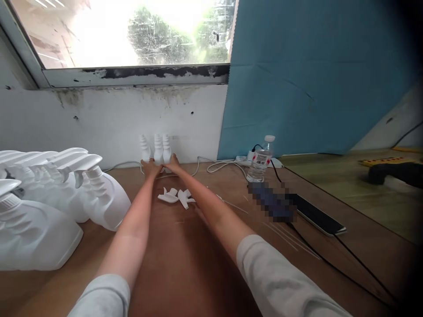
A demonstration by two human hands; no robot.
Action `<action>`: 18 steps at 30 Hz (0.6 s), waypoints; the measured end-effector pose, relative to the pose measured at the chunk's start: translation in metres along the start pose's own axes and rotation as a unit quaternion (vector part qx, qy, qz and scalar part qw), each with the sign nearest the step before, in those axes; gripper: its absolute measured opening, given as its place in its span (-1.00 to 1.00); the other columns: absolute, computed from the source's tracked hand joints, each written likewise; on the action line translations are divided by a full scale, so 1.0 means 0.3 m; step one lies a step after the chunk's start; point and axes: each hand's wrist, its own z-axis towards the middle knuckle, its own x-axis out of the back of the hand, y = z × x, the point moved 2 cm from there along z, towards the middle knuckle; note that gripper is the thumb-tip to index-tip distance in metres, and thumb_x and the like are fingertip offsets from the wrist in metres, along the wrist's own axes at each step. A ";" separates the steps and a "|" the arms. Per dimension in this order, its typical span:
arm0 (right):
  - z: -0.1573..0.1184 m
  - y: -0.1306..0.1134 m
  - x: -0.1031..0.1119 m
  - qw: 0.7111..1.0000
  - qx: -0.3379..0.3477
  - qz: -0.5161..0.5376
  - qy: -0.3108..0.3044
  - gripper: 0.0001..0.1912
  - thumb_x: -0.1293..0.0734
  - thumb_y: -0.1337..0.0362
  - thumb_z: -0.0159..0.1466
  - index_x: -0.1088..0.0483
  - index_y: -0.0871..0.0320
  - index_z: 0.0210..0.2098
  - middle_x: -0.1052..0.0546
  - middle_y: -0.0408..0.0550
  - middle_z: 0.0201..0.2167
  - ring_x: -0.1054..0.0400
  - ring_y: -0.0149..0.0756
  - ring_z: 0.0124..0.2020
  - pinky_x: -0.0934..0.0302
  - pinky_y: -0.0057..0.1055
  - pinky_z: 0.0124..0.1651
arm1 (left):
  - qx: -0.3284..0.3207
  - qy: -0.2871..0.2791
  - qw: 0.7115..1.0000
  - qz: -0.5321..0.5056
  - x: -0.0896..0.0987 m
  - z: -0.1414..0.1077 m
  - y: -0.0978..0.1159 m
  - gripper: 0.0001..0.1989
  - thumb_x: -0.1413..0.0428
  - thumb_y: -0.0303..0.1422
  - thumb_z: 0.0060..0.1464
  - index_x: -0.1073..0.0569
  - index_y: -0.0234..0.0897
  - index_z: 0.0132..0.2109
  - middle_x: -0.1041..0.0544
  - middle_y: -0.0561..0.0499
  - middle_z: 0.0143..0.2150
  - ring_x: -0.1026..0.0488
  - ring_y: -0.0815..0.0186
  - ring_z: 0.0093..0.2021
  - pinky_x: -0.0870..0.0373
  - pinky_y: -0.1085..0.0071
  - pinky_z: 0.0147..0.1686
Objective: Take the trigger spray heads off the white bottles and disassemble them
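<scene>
Three small white bottles (158, 147) with ribbed necks stand upright in a row against the wall, at the far edge of the table. My left hand (152, 167) is closed about the lower part of the left bottle (144, 148), its thumb reaching toward the middle one. Around the base of the right bottle (167, 149), my right hand (172, 164) is closed. The two thumbs nearly meet in front of the bottles, and parts of the fingers are hidden. Nearer to me, between my forearms, lie a few white trigger spray heads (168, 196).
Several large white spray bottles (105, 196) stand at the left. To the right are a clear water bottle (261, 160), a blurred-out dark item (272, 202) and a black phone (315, 213) with cables. A white cord (228, 163) runs along the wall.
</scene>
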 end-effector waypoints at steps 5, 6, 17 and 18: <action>-0.002 -0.011 -0.022 1.000 -0.026 -0.017 0.003 -0.47 -0.38 0.39 0.10 -0.17 0.17 0.03 -0.49 0.07 -0.07 -0.40 -0.10 -0.04 -0.29 -0.23 -0.02 | -0.023 0.035 0.999 -0.008 0.006 -0.030 -0.004 -0.50 -0.18 -0.16 -0.07 -0.40 -0.24 0.02 -0.06 -0.25 0.26 -0.33 -0.10 0.12 -0.27 0.12 0.10; -0.014 -0.019 -0.018 1.000 -0.023 -0.017 0.005 -0.48 -0.37 0.39 0.09 -0.16 0.16 0.03 -0.49 0.06 -0.08 -0.40 -0.09 -0.04 -0.29 -0.23 -0.02 | -0.029 0.044 0.999 -0.011 0.017 -0.045 0.002 -0.52 -0.18 -0.15 -0.06 -0.40 -0.24 0.01 -0.07 -0.24 0.25 -0.33 -0.09 0.12 -0.27 0.13 0.10; -0.249 -0.110 0.226 0.997 0.056 0.006 0.056 -0.42 -0.38 0.26 0.01 -0.17 0.13 0.01 -0.45 0.03 -0.08 -0.33 0.02 0.01 -0.23 -0.14 0.02 | -0.142 0.073 0.986 -0.056 0.203 -0.302 0.141 -0.50 -0.21 -0.13 -0.08 -0.43 -0.27 -0.01 -0.04 -0.19 0.24 -0.31 -0.01 0.14 -0.23 0.19 0.14; -0.268 -0.100 0.252 0.997 0.055 0.008 0.059 -0.41 -0.38 0.26 -0.01 -0.17 0.14 0.01 -0.45 0.04 -0.08 -0.33 0.01 0.00 -0.23 -0.14 0.01 | -0.149 0.066 0.985 -0.061 0.197 -0.321 0.151 -0.50 -0.22 -0.13 -0.09 -0.43 -0.29 -0.02 -0.06 -0.20 0.22 -0.32 -0.01 0.12 -0.23 0.19 0.13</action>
